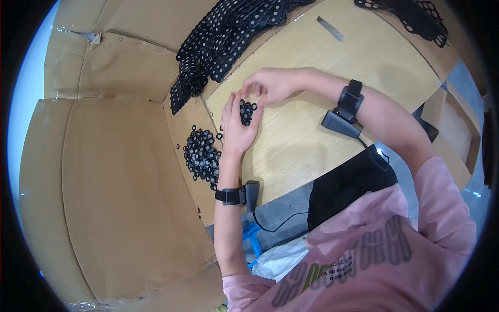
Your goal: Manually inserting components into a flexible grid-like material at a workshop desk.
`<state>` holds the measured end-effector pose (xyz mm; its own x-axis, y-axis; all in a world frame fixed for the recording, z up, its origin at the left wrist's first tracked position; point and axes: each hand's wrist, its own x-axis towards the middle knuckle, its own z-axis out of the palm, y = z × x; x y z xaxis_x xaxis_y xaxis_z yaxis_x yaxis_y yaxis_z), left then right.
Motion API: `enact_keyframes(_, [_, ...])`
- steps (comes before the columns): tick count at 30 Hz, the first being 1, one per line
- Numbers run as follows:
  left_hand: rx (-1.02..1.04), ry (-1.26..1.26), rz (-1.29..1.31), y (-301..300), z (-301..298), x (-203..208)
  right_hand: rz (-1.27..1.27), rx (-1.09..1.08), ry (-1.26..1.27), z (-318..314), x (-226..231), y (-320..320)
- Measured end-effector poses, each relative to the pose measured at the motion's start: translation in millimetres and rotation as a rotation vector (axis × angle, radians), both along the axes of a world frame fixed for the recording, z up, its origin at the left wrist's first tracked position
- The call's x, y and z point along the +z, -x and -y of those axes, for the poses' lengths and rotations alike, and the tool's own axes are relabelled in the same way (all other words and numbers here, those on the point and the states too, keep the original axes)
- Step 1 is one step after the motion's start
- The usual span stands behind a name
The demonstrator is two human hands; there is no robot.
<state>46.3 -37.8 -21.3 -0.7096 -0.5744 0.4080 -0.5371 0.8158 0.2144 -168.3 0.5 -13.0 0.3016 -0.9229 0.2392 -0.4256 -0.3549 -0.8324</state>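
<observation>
A small heap of black round pieces with pale grey centres (246, 113), like little rings or buttons, lies on the board between my two hands. My left hand (240, 127) rests along the left side of this heap, its fingers stretched forward and its thumb apart on the near side. Over the far right side curves my right hand (273, 86), fingers bent and thumb apart, the tips close to my left fingertips. I see nothing gripped in either hand. Left of my left wrist sits a larger pile of the same black pieces (201, 156), partly hidden by the forearm.
Black dotted fabric (223, 36) lies beyond my hands, and black openwork material (410, 18) at the far right. A flat metal strip (330, 28) rests on the pale wooden board (296, 151). Tall cardboard walls (125, 177) stand on the left. Straps with cabled devices circle both wrists.
</observation>
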Motion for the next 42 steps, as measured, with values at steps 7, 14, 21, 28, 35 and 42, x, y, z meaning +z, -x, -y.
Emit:
enact_keyframes(7, [-0.015, 0.113, 0.046, 10, 4, 3, 0.123, -0.296, 0.022, -13, -4, 48])
enact_keyframes(14, [-0.026, 0.113, 0.129, 14, 7, 9, 0.112, -0.389, 0.108, -23, -16, 62])
enact_keyframes(21, [0.13, 0.092, 0.173, 0, 14, 14, 0.041, -0.388, 0.135, -26, -18, 67])
enact_keyframes(28, [0.244, 0.066, 0.129, -23, 36, 26, 0.027, -0.41, 0.141, -25, -21, 69])
enact_keyframes(35, [0.409, 0.244, 0.039, -86, 61, 56, 0.027, -0.389, 0.144, -26, -20, 68])
enact_keyframes(42, [0.601, 0.165, 0.101, -140, 88, 49, 0.027, -0.413, 0.108, -31, -13, 64])
